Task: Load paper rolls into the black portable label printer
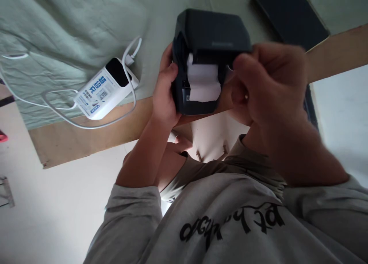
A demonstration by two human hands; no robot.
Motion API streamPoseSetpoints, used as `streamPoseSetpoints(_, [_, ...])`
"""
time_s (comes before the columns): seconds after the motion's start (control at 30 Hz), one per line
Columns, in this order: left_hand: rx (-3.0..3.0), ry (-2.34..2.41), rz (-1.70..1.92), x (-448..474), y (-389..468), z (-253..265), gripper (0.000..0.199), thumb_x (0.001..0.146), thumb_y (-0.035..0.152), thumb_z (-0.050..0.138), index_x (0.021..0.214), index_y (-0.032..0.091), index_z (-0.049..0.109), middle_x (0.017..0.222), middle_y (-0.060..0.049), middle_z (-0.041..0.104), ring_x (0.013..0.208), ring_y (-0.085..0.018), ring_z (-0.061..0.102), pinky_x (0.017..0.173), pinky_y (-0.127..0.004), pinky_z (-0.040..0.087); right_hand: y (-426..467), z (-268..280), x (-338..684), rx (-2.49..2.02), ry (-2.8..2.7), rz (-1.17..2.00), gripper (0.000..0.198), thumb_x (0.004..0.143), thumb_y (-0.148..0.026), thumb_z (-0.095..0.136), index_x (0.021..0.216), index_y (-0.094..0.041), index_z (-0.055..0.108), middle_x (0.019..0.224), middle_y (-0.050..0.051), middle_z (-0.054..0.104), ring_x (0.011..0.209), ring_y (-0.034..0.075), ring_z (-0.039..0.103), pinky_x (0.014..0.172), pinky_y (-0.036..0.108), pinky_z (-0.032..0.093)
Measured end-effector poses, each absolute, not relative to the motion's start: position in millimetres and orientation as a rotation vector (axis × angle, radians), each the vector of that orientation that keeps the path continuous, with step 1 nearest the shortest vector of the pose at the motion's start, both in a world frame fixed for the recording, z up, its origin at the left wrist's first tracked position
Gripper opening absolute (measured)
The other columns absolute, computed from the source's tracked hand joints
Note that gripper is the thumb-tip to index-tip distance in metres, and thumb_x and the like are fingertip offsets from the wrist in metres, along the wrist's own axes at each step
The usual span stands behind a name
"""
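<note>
A black receipt printer point(214, 30) is held up in front of me over the table's front edge, its cover raised. White paper point(204, 80) shows in the opening below the cover, with a ragged lower edge. My left hand point(166, 91) grips the printer's left side, the thumb lying along its edge. At the right corner of the cover, my right hand point(267, 80) is closed, thumb against the curled fingers. It appears to pinch the cover's edge; the exact contact is partly hidden and slightly blurred.
A white power bank point(99, 93) with a blue-printed label and a looped white cable point(86, 126) lies left on the green cloth point(86, 22). A dark flat rectangular object point(290, 16) lies at the upper right. The wooden table edge point(66, 143) runs across in front of me.
</note>
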State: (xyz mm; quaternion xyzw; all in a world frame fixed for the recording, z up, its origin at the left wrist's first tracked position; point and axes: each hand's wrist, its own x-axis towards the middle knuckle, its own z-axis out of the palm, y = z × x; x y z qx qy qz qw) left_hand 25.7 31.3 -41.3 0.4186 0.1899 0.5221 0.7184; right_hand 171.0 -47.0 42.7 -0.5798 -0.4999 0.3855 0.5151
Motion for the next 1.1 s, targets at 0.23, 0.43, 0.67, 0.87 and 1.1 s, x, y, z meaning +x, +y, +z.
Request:
streamPoseSetpoints(0.23, [0.890,0.489,1.154,24,28,-35,0.029,0.079,0.042,0.055,0.104,0.029,0.064,0.103,0.001,0.062,0.106,-0.021,0.053,0.092,-0.031,0.047,-23,54,175,-1.290,-1.258,0.610,0.024,0.091,-0.025,0.047,0.068,-0.018,0.047,0.070,-0.004,0.062,0.045,0.002,0.049,0.037,0.019,0.025])
streamPoseSetpoints(0.43, [0.831,0.486,1.132,23,18,-20,0.024,0.085,0.031,0.046,0.100,0.031,0.065,0.097,0.000,0.061,0.098,-0.020,0.056,0.089,-0.030,0.047,-13,42,188,-1.345,-1.422,0.352,0.015,0.089,-0.023,0.049,0.083,-0.019,0.062,0.088,-0.005,0.064,0.053,0.000,0.045,0.070,0.023,0.048])
streamPoseSetpoints(0.67, [0.882,0.534,1.115,22,20,-22,0.025,0.083,0.035,0.049,0.101,0.031,0.065,0.100,-0.001,0.062,0.098,-0.024,0.056,0.085,-0.034,0.047,-13,52,183,-1.661,-2.008,0.028,0.022,0.087,-0.033,0.050,0.093,-0.020,0.067,0.083,-0.001,0.064,0.079,0.015,0.064,0.075,0.032,0.050])
streamPoseSetpoints(0.87, [0.923,0.541,1.118,21,22,-22,0.022,0.083,0.036,0.050,0.097,0.029,0.065,0.098,-0.002,0.064,0.105,-0.025,0.054,0.095,-0.036,0.045,-3,68,161,-2.239,-2.330,0.115,0.030,0.085,-0.041,0.050,0.111,-0.032,0.061,0.112,0.002,0.065,0.102,0.035,0.065,0.073,0.045,0.052])
streamPoseSetpoints(1.1, [0.912,0.603,1.127,23,20,-18,0.020,0.081,0.038,0.050,0.092,0.029,0.064,0.096,-0.003,0.062,0.102,-0.025,0.057,0.094,-0.037,0.047,-7,75,178,-1.957,-2.354,0.164,0.039,0.075,-0.036,0.064,0.113,-0.033,0.057,0.085,-0.004,0.060,0.085,0.021,0.065,0.075,0.042,0.051])
